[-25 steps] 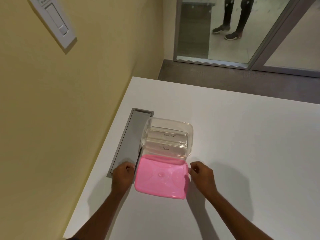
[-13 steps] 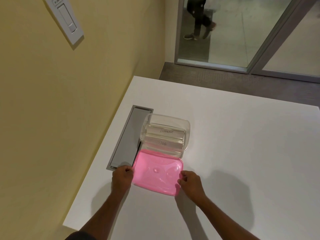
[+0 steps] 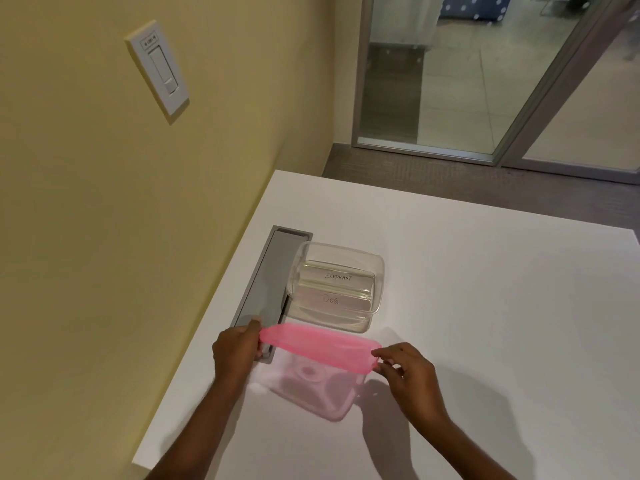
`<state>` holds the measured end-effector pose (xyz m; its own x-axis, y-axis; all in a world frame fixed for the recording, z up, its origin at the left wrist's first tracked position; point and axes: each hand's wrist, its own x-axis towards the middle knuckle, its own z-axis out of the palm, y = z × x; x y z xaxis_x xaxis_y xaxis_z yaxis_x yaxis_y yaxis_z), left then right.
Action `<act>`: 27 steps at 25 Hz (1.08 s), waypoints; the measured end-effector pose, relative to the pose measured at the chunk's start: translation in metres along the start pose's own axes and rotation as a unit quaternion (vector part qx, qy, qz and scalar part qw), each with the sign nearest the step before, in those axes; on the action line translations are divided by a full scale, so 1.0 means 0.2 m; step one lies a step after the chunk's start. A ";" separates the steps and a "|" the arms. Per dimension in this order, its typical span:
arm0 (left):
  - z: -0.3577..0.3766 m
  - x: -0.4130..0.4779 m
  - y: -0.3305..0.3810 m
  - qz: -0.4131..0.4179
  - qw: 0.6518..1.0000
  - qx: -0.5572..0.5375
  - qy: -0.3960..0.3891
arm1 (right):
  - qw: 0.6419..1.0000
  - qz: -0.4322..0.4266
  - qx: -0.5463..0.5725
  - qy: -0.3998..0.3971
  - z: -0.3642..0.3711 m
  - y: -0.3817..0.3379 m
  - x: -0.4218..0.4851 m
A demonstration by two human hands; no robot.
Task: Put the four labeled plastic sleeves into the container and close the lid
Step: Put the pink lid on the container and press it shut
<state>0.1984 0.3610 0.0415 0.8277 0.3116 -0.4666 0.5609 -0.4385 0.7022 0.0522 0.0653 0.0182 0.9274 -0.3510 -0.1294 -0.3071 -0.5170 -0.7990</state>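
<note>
A clear plastic container stands open on the white table. Inside lie clear sleeves; the top two read "ELEPHANT" and "DOG", and any beneath them are hard to make out. A pink lid hangs in the air just in front of the container, seen almost edge-on, casting a pink glow on the table below. My left hand pinches its left end and my right hand pinches its right end.
A grey cable flap is set into the table just left of the container. A yellow wall with a light switch runs along the left edge. Glass doors stand beyond the table's far edge.
The pink lid was lying flat on the table in front of the container; both hands have gripped its ends and lifted it up, tilting it nearly edge-on.
</note>
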 end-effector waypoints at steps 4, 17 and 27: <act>-0.02 -0.02 0.14 0.094 0.995 -0.043 0.001 | 0.993 0.060 0.102 0.023 -0.08 -0.12 0.07; 0.23 0.29 0.52 0.216 0.976 0.014 -0.037 | 0.944 0.211 0.228 0.112 -0.09 -0.18 0.66; 0.43 0.53 0.51 0.201 0.978 0.034 -0.049 | 0.960 0.226 0.130 0.102 0.02 -0.08 0.91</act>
<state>0.3448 0.2768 0.0178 0.9770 0.0221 -0.2119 0.1870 -0.5650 0.8036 0.2268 0.0130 0.0051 0.6417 -0.6538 -0.4010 -0.5807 -0.0725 -0.8109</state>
